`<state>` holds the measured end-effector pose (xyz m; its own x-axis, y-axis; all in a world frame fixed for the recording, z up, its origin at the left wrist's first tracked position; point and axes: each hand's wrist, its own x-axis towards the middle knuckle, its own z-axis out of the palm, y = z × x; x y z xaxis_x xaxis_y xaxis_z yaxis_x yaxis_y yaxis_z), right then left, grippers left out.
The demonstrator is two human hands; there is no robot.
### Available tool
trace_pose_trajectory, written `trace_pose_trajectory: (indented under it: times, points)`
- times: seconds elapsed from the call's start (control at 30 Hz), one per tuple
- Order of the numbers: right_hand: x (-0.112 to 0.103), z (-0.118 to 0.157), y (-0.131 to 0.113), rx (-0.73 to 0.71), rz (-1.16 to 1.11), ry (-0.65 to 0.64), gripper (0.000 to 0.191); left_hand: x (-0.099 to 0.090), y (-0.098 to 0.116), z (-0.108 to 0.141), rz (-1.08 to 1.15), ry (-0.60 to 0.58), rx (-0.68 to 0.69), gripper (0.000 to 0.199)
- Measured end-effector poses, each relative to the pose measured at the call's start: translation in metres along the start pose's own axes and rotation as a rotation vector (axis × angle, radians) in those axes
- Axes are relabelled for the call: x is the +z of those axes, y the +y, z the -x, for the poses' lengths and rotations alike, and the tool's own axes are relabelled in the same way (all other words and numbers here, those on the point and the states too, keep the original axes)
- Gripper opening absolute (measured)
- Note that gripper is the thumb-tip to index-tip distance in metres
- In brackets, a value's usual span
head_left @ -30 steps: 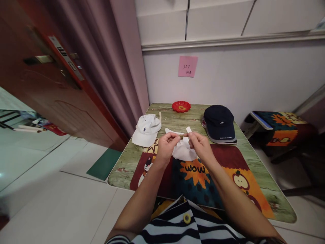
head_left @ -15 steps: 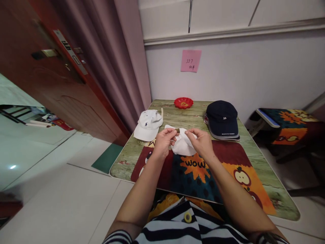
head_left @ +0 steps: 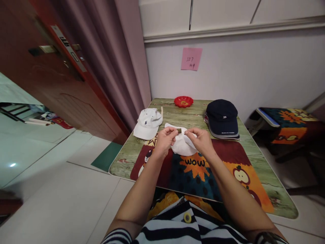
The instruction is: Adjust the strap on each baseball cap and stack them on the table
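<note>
A white cap [head_left: 183,146] rests in the middle of the table with its brim pointing away from me. My left hand [head_left: 166,138] is closed in a pinch on the left side of the cap's back strap. On the other side, my right hand [head_left: 199,137] pinches the strap's right end between thumb and fingers. Between my fingertips the opening above the strap shows the green tabletop through it. To the left lies another white cap [head_left: 148,122] with a small dark logo, and to the right sits a stack of caps topped by a navy one [head_left: 222,118].
A patterned mat [head_left: 200,183] covers the near part of the green wood-print table [head_left: 120,166]. At the back stands a red scalloped dish [head_left: 183,101]. A pink note [head_left: 191,59] is stuck on the wall. A door [head_left: 63,78] and curtain [head_left: 122,61] border the left.
My hands stay at the white cap with almost the same grip. The fingers have shifted slightly, so the gap at the strap shows more clearly. The view has tilted a little.
</note>
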<state>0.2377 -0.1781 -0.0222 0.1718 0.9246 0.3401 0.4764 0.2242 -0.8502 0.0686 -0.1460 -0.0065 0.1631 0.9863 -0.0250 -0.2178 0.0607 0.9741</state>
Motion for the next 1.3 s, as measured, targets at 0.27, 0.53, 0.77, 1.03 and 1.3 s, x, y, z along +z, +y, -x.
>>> trace_pose_trajectory:
  times: [0.27, 0.53, 0.77, 1.03, 1.3]
  points:
    - [-0.004, 0.001, -0.002, -0.072, 0.012, -0.039, 0.03, -0.003, 0.001, 0.0, 0.011, -0.038, -0.017, 0.035]
    - [0.001, 0.006, -0.004, -0.081, 0.01, -0.016, 0.026, -0.007, -0.006, -0.001, 0.021, -0.066, -0.038, 0.034]
    - [-0.004, 0.005, -0.006, -0.036, 0.106, -0.067, 0.029, -0.009, -0.006, 0.003, -0.043, -0.106, -0.014, 0.031]
    - [-0.008, 0.006, -0.013, -0.023, 0.157, -0.088, 0.033, -0.011, -0.001, 0.006, -0.058, -0.13, -0.024, 0.032]
    - [-0.007, 0.009, -0.018, -0.008, 0.162, -0.058, 0.03, -0.009, 0.0, 0.009, -0.044, -0.129, -0.016, 0.032]
